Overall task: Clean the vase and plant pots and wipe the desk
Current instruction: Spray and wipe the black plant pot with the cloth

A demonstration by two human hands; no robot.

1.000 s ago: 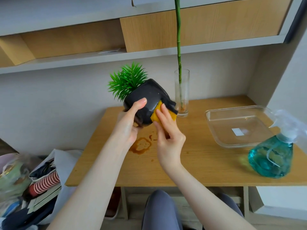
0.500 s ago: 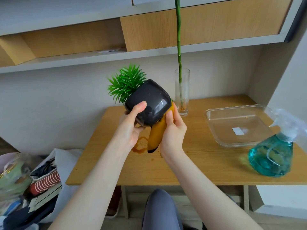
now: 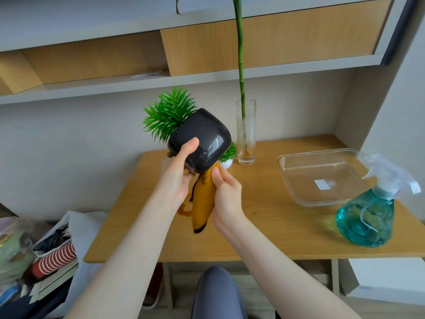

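I'm facing a pale grey wall point(image 3: 69, 146) in soft daylight. A grey shelf point(image 3: 161, 81) runs across it, with light wood cabinet fronts point(image 3: 276, 40) above. At lower left, a white bag point(image 3: 76, 229) slumps on the floor, holding striped fabric point(image 3: 55, 259) and books.

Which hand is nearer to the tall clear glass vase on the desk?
Right. The right hand is just left of the tall clear glass vase; the left hand is farther left.
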